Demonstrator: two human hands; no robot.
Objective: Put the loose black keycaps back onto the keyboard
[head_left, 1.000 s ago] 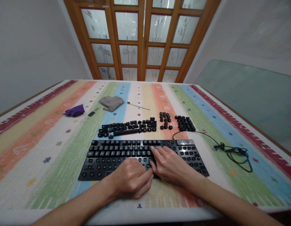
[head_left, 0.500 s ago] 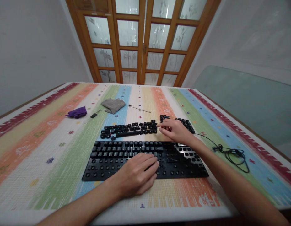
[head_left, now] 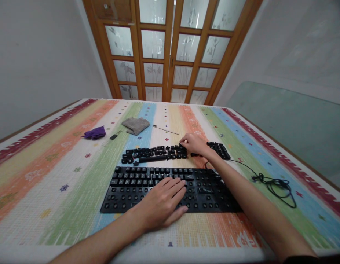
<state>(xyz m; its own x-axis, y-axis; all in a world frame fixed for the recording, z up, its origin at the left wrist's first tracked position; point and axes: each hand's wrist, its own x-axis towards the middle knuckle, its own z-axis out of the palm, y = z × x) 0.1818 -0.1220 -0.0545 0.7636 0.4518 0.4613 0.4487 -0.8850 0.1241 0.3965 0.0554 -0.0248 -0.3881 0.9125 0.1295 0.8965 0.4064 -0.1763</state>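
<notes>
Left hand point(head_left: 163, 201) lies flat-fingered over glossy keyboard point(head_left: 120, 198); right hand point(head_left: 195, 144) bunches at blocky keycaps point(head_left: 179, 156), grip unclear.

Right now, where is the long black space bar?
In the head view, the space bar lies slightly left of centre, along the near edge of the loose keycaps, just beyond the keyboard.

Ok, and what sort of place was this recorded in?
Probably a room in a home, perhaps a dining area, though that's a guess. The wooden doors with patterned frosted panes, the striped tablecloth under the keyboard and the plain walls suggest it.
</notes>
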